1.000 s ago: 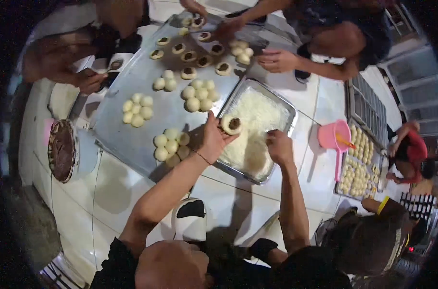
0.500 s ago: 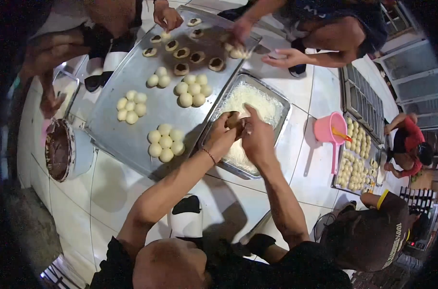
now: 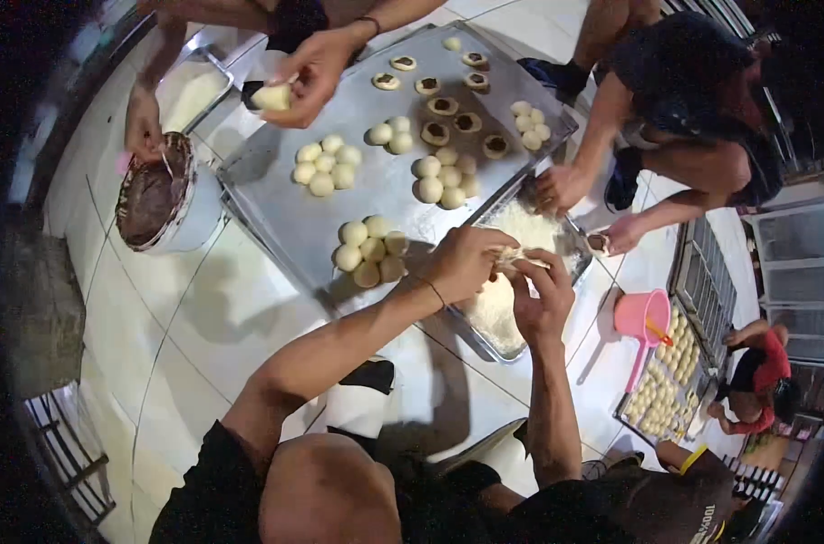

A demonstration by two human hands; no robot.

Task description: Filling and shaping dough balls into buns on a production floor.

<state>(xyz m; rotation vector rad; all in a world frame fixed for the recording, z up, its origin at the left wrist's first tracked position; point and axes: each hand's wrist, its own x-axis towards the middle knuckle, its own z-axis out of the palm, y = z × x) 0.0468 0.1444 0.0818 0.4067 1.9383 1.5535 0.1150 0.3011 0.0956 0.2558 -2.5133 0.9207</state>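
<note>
Left hand [image 3: 466, 265]: fingers closed on a dough piece [image 3: 510, 257].
Right hand [image 3: 545, 299]: fingertips closed on the same piece, near the left.
Dough piece position: above the metal pan [image 3: 503, 359] of pale shreds [image 3: 494, 317].
Large metal tray [image 3: 276, 208]: beside the pan; bears clustered dough balls [image 3: 372, 250] and dark-filled dough discs [image 3: 443, 106].

A: Illumination?
B: Moderate, from above; white floor tiles [image 3: 187, 385] looked bright, with dark shadows across them.
A: Optics?
B: Corners fell black; straight edges bowed near the rim.
</note>
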